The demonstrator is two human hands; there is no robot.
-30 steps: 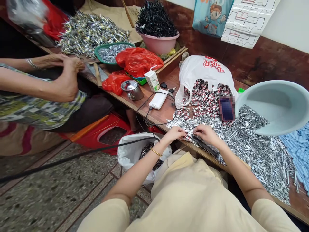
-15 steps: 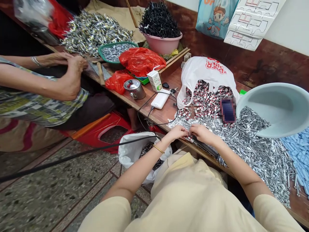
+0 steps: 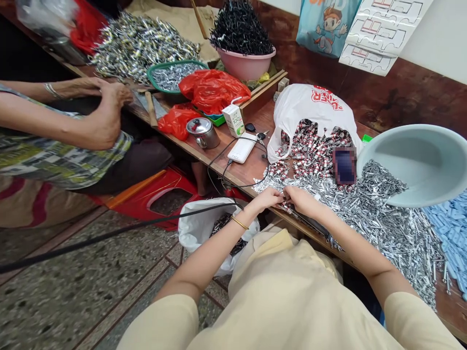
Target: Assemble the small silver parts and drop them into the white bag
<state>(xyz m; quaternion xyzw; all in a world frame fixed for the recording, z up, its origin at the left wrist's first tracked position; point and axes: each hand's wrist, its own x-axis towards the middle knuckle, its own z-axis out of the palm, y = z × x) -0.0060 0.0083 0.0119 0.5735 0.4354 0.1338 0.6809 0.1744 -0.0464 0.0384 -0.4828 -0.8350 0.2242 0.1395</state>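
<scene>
My left hand (image 3: 269, 198), with a gold bangle on its wrist, is at the table's front edge, fingers closed in a pinch. Meeting it fingertip to fingertip is my right hand (image 3: 301, 200), closed as well. Whatever they pinch is too small and covered to make out. Beneath the right hand a black bar (image 3: 312, 222) lies along the edge, with red-and-silver pieces at its near end. Just beyond the hands spreads a heap of small silver metal parts (image 3: 386, 233). Red-and-silver pieces with small rings (image 3: 310, 146) spill from a white plastic bag (image 3: 314, 107).
A grey-blue basin (image 3: 430, 155) lies tipped at the right beside light-blue pieces (image 3: 450, 233). Left on the table are a white power bank (image 3: 242, 148) with a cable, a drink carton (image 3: 232, 119) and a metal cup (image 3: 202, 132). A white-lined bin (image 3: 193, 223) stands below. Another person's hands (image 3: 109, 92) are at left.
My right hand has turned slightly and shifted a little left, its fingers now tighter against the left hand's. My left hand has hardly moved. The view has shifted very slightly.
</scene>
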